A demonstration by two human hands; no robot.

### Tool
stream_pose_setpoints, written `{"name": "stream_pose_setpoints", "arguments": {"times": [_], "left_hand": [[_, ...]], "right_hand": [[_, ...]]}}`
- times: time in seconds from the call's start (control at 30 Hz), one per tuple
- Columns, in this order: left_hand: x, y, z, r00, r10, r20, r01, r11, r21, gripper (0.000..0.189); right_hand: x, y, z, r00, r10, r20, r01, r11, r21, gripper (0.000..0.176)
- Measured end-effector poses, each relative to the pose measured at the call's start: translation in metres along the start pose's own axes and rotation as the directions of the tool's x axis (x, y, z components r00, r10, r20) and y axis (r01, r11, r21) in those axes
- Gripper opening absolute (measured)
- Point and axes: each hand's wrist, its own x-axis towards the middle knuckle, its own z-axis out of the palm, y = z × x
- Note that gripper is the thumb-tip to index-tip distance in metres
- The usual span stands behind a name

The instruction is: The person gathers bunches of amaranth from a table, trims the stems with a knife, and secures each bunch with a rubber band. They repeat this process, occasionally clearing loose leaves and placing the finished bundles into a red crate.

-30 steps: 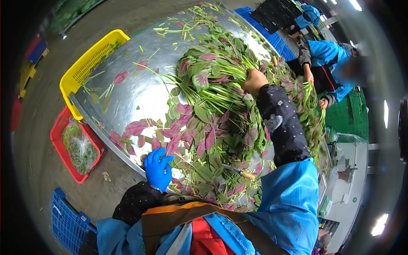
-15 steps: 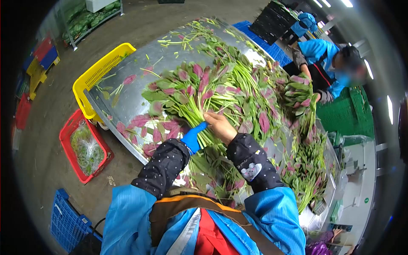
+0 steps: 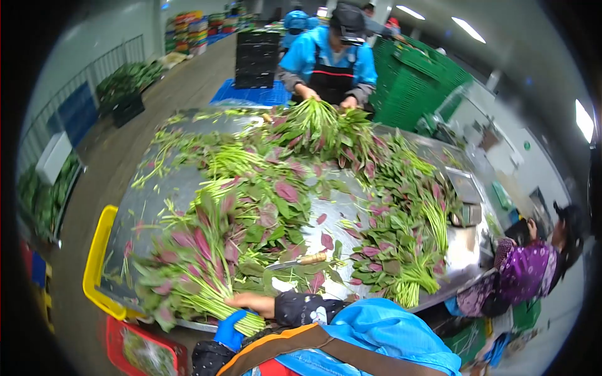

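Observation:
A bunch of red-and-green amaranth (image 3: 199, 276) slants over the near left part of the metal table, its leaves pointing away from me. My left hand (image 3: 230, 332), in a blue glove, is closed around the cut stem ends. Bare fingers of my right hand (image 3: 254, 302) grip the same stems a little higher up, the thumb side partly hidden. To the right of the bunch, a knife with a wooden handle (image 3: 313, 258) lies among loose leaves. Beyond it are more piled amaranth stalks (image 3: 241, 163).
Across the metal table (image 3: 323, 235), a co-worker (image 3: 329, 59) holds another bunch. More amaranth (image 3: 401, 232) is heaped on the right. A yellow crate (image 3: 100, 257) and a red crate (image 3: 116, 344) stand at the left edge. Another person (image 3: 530, 266) is at far right.
My view has swung to the right and up, bringing the co-worker to the top middle. Both hands still hold the bunch, now tilted and lower left in view.

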Motion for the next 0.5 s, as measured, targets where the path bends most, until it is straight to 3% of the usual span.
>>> {"name": "stream_pose_setpoints", "arguments": {"times": [0.03,0.07,0.13,0.2,0.27,0.33,0.4,0.47,0.5], "left_hand": [[-0.003,-0.001,0.004,0.997,0.016,-0.069,-0.016,1.000,0.000,0.046],[-0.007,-0.002,0.008,0.989,0.033,-0.143,-0.033,0.999,-0.004,0.047],[-0.015,0.001,0.019,0.980,0.128,-0.154,-0.105,0.983,0.150,0.050],[-0.023,0.007,0.038,0.969,0.170,-0.177,-0.124,0.962,0.242,0.051],[-0.011,0.002,0.032,0.985,0.107,-0.136,-0.067,0.960,0.271,0.049],[0.002,-0.001,0.029,0.987,0.093,-0.134,-0.053,0.959,0.280,0.050],[0.004,-0.001,0.038,0.992,0.078,-0.097,-0.042,0.945,0.324,0.051],[0.003,-0.002,0.045,0.997,0.007,-0.070,0.013,0.959,0.284,0.049],[0.008,-0.002,0.038,0.999,-0.018,0.044,0.005,0.959,0.283,0.049]], "right_hand": [[-0.001,0.011,0.008,0.990,-0.033,-0.138,-0.010,0.953,-0.302,0.057],[-0.002,0.015,0.013,0.963,-0.009,-0.269,-0.089,0.933,-0.349,0.061],[-0.002,0.027,0.004,0.997,0.021,-0.071,-0.018,0.999,0.036,0.064],[-0.016,0.020,0.005,0.997,0.000,0.071,-0.018,0.967,0.253,0.067],[-0.015,0.032,-0.012,0.999,-0.040,0.035,0.026,0.947,0.319,0.070],[-0.028,0.032,-0.016,0.989,0.009,-0.147,0.022,0.977,0.211,0.072],[0.003,0.067,-0.058,0.975,0.012,-0.221,0.018,0.991,0.133,0.074],[-0.011,0.064,-0.063,0.978,-0.011,-0.206,0.029,0.996,0.083,0.072],[-0.053,0.026,-0.025,1.000,-0.012,-0.011,0.014,0.979,0.205,0.064]]}}
